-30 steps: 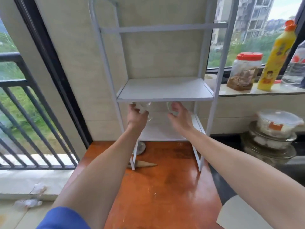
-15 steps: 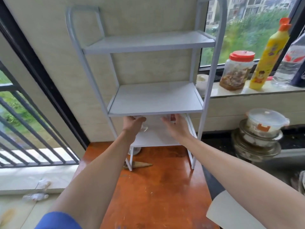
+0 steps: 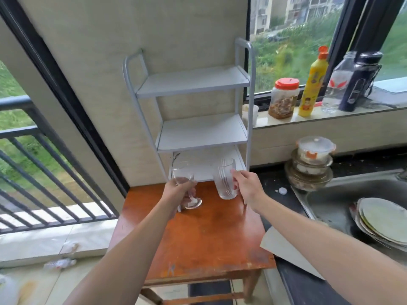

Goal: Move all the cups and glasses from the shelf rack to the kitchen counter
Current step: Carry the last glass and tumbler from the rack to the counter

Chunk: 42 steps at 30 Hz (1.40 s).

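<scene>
Left hand: your left hand (image 3: 179,192) is curled round the stem of a stemmed glass (image 3: 182,174), bowl up, leaning slightly.
Right hand: your right hand (image 3: 247,188) clasps a ribbed tumbler (image 3: 224,180) from its right side, upright.
Glasses: both sit just in front of the shelf rack's (image 3: 193,81) bottom tier, over the wooden table (image 3: 204,238) (whether the stemmed foot touches the tabletop is unclear).
Counter: the dark kitchen counter (image 3: 271,182) lies to your right, beside the sink (image 3: 330,201).

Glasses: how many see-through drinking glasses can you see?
2. A stemmed glass in the left hand and a ribbed tumbler in the right hand, both in front of the rack. More could hide behind them.
</scene>
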Available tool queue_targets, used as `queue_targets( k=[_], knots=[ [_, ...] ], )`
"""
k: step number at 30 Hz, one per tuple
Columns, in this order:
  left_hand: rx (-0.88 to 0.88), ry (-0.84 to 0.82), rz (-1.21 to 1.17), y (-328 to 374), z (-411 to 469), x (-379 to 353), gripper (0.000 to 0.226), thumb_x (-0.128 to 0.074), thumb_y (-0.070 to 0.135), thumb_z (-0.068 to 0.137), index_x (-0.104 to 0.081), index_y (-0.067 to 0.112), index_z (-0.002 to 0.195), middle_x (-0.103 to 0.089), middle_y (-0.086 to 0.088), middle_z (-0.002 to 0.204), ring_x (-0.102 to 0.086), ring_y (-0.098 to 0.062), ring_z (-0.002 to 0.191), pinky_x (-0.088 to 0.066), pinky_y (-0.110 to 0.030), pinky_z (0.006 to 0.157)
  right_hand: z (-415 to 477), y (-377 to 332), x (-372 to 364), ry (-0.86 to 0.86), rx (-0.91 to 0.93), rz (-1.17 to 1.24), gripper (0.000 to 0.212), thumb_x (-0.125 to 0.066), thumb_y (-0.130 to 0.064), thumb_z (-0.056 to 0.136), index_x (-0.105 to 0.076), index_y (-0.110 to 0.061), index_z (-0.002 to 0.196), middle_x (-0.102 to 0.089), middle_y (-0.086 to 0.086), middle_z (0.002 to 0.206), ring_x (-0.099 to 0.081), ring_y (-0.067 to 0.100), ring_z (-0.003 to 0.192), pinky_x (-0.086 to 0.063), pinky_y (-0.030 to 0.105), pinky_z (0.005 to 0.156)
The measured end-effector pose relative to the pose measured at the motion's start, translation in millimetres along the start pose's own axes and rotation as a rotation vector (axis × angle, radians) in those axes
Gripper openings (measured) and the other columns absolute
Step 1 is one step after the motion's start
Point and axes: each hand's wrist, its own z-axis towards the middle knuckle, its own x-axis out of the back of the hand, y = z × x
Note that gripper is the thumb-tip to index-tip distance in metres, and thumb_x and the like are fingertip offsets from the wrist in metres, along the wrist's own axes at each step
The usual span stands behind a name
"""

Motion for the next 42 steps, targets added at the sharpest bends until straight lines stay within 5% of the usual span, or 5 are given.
queue_targets(
  k=[7, 15, 25, 33, 42],
  knots=[
    [0.081, -0.304, 0.028, -1, -77, -60, 0.046, -0.073, 0.041, 0.081, -0.059, 0.009, 0.111, -0.067, -0.011, 0.074, -0.063, -0.027, 0.075, -0.049, -0.038, 0.070, -98, 16, 97, 0.130, -0.203, 0.090, 0.049, -0.055, -0.035, 0.093, -0.048, -0.022, 0.046, -0.046, -0.002, 0.046, -0.048, 0.020, 0.051, -0.038, 0.027, 0.049],
    [0.096, -0.644, 0.148, -6, -150, -202, 0.046, -0.069, 0.043, 0.083, -0.057, 0.009, 0.112, -0.066, -0.012, 0.078, -0.063, -0.021, 0.066, -0.048, -0.030, 0.059, -214, 29, 231, 0.421, -0.237, 0.115, 0.050, -0.055, -0.021, 0.092, -0.046, -0.019, 0.044, -0.044, 0.003, 0.045, -0.046, 0.019, 0.047, -0.032, 0.025, 0.045],
    [0.139, -0.980, 0.262, -33, -278, -447, 0.042, -0.071, 0.039, 0.083, -0.059, 0.011, 0.112, -0.066, -0.011, 0.069, -0.060, -0.020, 0.059, -0.042, -0.028, 0.054, -396, 72, 451, 0.770, -0.277, 0.137, 0.047, -0.055, -0.025, 0.090, -0.045, -0.022, 0.044, -0.043, 0.001, 0.043, -0.043, 0.021, 0.046, -0.035, 0.024, 0.044],
    [0.129, -1.238, 0.364, -79, -419, -644, 0.039, -0.072, 0.043, 0.081, -0.061, 0.013, 0.104, -0.068, -0.010, 0.078, -0.066, -0.023, 0.071, -0.051, -0.029, 0.061, -545, 124, 622, 1.018, -0.362, -0.007, 0.049, -0.058, -0.025, 0.085, -0.049, -0.019, 0.037, -0.046, -0.002, 0.039, -0.048, 0.014, 0.040, -0.035, 0.023, 0.044],
    [0.060, -1.473, 0.495, -87, -493, -835, 0.030, -0.068, 0.038, 0.086, -0.061, 0.013, 0.100, -0.066, -0.009, 0.074, -0.064, -0.022, 0.065, -0.050, -0.029, 0.061, -622, 170, 766, 1.282, -0.437, 0.061, 0.048, -0.058, -0.020, 0.089, -0.047, -0.019, 0.042, -0.046, 0.000, 0.041, -0.050, 0.016, 0.042, -0.037, 0.023, 0.045]
  ],
)
